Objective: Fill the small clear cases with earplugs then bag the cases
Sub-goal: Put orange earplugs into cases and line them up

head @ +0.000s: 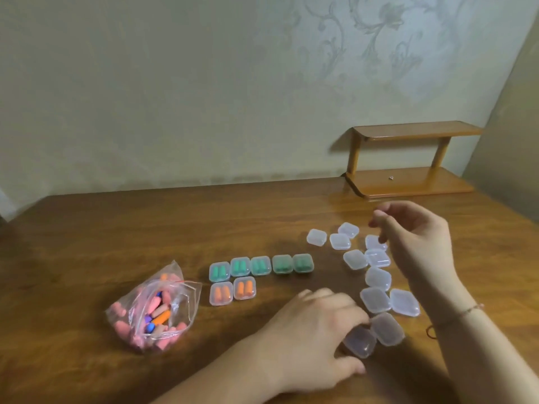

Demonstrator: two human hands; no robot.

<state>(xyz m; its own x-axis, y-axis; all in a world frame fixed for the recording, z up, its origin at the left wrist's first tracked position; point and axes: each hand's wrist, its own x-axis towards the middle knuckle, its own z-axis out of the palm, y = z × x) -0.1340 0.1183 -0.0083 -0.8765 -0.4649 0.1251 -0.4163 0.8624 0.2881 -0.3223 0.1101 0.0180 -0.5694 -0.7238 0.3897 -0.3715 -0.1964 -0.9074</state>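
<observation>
Two hands over empty cases: left hand (315, 330) gripping one clear case (359, 342), right hand (414, 228) loosely curled, empty.

Five cases (261, 265) green-filled, two cases (232, 293) below orange-filled; bag (151, 310) pink, blue, purple, orange; counter (116, 228) brown wood; wall (379, 39) floral-patterned.
</observation>
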